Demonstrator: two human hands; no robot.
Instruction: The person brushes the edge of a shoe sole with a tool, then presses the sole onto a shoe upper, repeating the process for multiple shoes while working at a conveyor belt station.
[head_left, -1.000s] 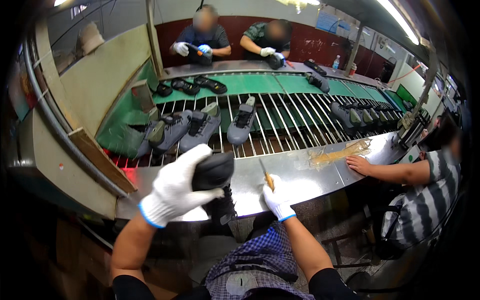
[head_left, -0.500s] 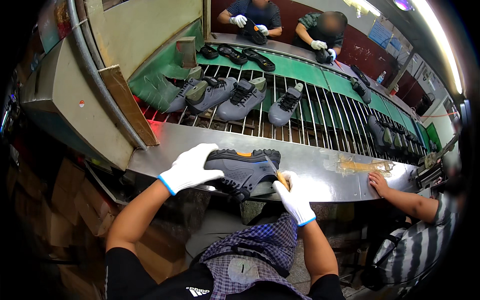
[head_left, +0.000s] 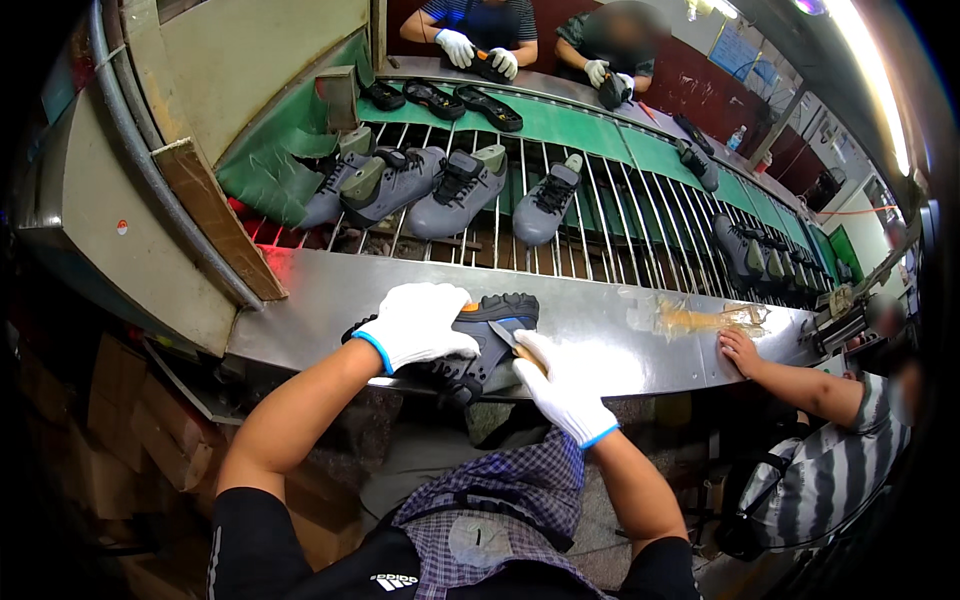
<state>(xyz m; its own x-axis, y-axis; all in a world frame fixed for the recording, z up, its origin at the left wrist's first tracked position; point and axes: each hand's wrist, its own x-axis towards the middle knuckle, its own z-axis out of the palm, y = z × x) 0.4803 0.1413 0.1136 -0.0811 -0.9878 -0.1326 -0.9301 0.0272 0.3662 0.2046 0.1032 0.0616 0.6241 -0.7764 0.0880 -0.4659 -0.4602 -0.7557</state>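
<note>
Head view: dark grey shoe with black lugged sole and orange trim (head_left: 490,335) lay on its side at the near edge of the shiny steel tabletop (head_left: 330,300), sole facing away. Left hand (head_left: 420,322) in a white glove with blue cuff was clamped over the upper, pinning it. Right hand (head_left: 562,388), same glove, had its grip closed on a small wooden-handled blade (head_left: 510,338), tip at the sole edge. Judged: trimming at the sole seam under way, not finished; how much of the edge was done can't be told. Behind, grey shoes (head_left: 455,190) sat on the roller conveyor (head_left: 620,230). A co-worker's bare hand (head_left: 740,350) rested on the tabletop by a clear plastic wrapper (head_left: 700,318).
</note>
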